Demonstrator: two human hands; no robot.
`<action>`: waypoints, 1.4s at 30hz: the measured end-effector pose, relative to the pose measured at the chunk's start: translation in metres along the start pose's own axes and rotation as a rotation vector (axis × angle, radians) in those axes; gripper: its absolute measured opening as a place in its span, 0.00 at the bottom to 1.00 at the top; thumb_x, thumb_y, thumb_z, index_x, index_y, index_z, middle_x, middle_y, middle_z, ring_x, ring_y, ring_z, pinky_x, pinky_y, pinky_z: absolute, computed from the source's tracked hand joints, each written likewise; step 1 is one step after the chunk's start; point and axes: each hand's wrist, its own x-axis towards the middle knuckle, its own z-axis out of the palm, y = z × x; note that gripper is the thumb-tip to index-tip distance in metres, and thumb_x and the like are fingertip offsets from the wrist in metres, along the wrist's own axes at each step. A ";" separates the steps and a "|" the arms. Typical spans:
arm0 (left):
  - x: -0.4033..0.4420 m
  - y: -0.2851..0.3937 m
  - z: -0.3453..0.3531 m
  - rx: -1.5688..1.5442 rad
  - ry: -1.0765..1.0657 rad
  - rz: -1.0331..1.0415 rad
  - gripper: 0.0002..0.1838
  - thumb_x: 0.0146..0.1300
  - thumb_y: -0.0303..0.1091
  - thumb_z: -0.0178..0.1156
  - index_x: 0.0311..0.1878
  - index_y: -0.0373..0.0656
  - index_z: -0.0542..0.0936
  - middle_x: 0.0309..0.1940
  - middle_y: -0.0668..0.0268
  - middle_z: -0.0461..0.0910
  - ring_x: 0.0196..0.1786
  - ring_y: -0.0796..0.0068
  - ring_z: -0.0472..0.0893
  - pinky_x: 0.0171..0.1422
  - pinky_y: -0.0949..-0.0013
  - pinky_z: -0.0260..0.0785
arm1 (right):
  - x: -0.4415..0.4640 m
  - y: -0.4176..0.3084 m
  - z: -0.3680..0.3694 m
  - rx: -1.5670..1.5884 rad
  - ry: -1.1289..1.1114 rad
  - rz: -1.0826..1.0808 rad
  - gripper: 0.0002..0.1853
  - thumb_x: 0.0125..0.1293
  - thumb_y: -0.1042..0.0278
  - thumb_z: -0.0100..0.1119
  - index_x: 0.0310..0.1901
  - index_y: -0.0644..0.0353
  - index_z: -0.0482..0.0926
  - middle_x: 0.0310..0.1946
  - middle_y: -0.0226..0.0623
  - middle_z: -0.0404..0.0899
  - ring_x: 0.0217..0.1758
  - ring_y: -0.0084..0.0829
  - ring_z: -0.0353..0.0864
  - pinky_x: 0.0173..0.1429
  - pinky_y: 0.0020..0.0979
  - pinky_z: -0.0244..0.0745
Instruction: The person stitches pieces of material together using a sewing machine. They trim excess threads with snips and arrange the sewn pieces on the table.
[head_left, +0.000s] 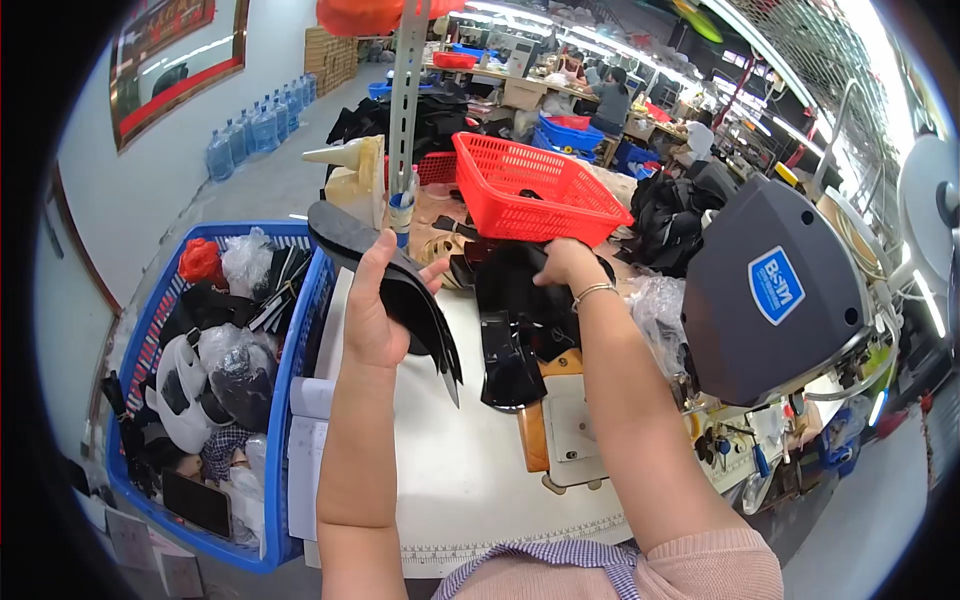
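Observation:
My left hand (375, 315) is closed round a small stack of thin, curved black pieces (415, 305), thumb on the near side, held up above the white table (440, 480). What the pieces belong to, I cannot make out. My right hand (568, 266), with a bracelet at the wrist, reaches to a pile of black pieces (510, 275) in front of the red basket (545, 190). Its thumb lies over their edge and the other fingers are partly hidden, closed on the pile. Below it hangs a glossy black curved piece (510, 365), beside the sewing machine's bed (570, 425).
A dark sewing machine head (770, 290) stands at the right. On the left, a blue basket (300, 400) holds bags, dark scraps and a phone (196, 503). A metal post (405, 100) rises behind the table, near a glue bottle (355, 180). People work farther back.

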 end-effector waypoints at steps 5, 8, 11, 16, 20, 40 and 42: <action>0.000 -0.025 0.004 0.127 0.044 -0.071 0.25 0.60 0.51 0.59 0.47 0.38 0.69 0.34 0.59 0.73 0.38 0.55 0.82 0.35 0.65 0.74 | -0.060 -0.050 -0.083 0.140 0.373 -0.007 0.19 0.50 0.59 0.65 0.44 0.57 0.81 0.38 0.46 0.81 0.45 0.44 0.80 0.50 0.41 0.75; -0.005 -0.044 0.010 0.113 -0.057 -0.148 0.25 0.63 0.54 0.55 0.50 0.41 0.70 0.38 0.60 0.75 0.42 0.57 0.81 0.40 0.64 0.73 | -0.112 -0.092 -0.099 0.214 0.501 -0.149 0.11 0.55 0.63 0.57 0.38 0.58 0.81 0.32 0.47 0.81 0.40 0.46 0.81 0.46 0.43 0.75; -0.009 -0.059 0.011 -0.120 -0.233 -0.108 0.24 0.66 0.54 0.50 0.53 0.43 0.72 0.47 0.64 0.77 0.50 0.67 0.76 0.56 0.64 0.68 | -0.149 -0.134 -0.075 0.390 0.362 -0.382 0.14 0.55 0.65 0.58 0.43 0.61 0.75 0.40 0.49 0.78 0.47 0.46 0.78 0.50 0.41 0.74; -0.035 -0.026 0.019 -0.230 -0.292 -0.078 0.43 0.57 0.71 0.47 0.56 0.36 0.68 0.52 0.45 0.73 0.57 0.52 0.72 0.61 0.52 0.66 | -0.187 -0.122 -0.040 0.605 0.582 -0.895 0.38 0.51 0.63 0.67 0.63 0.64 0.63 0.62 0.48 0.64 0.64 0.51 0.62 0.66 0.43 0.59; -0.048 -0.010 0.012 -0.074 -0.313 -0.048 0.43 0.57 0.64 0.54 0.62 0.33 0.61 0.60 0.42 0.66 0.61 0.51 0.70 0.64 0.53 0.64 | -0.201 -0.130 -0.042 0.507 0.660 -0.905 0.40 0.51 0.58 0.67 0.65 0.62 0.62 0.66 0.45 0.59 0.69 0.51 0.56 0.69 0.46 0.53; -0.131 0.219 -0.171 1.762 0.582 0.102 0.57 0.46 0.50 0.70 0.70 0.31 0.47 0.66 0.44 0.59 0.69 0.59 0.61 0.69 0.65 0.54 | -0.263 -0.042 0.102 0.584 0.310 -0.820 0.27 0.51 0.60 0.66 0.54 0.57 0.73 0.62 0.47 0.64 0.65 0.48 0.62 0.66 0.47 0.58; -0.128 0.177 -0.200 2.048 0.517 -0.483 0.61 0.37 0.58 0.72 0.67 0.27 0.54 0.64 0.41 0.62 0.67 0.54 0.64 0.69 0.64 0.55 | -0.199 -0.055 0.111 0.791 0.657 -0.492 0.27 0.52 0.63 0.65 0.54 0.62 0.72 0.63 0.51 0.62 0.65 0.51 0.60 0.65 0.48 0.58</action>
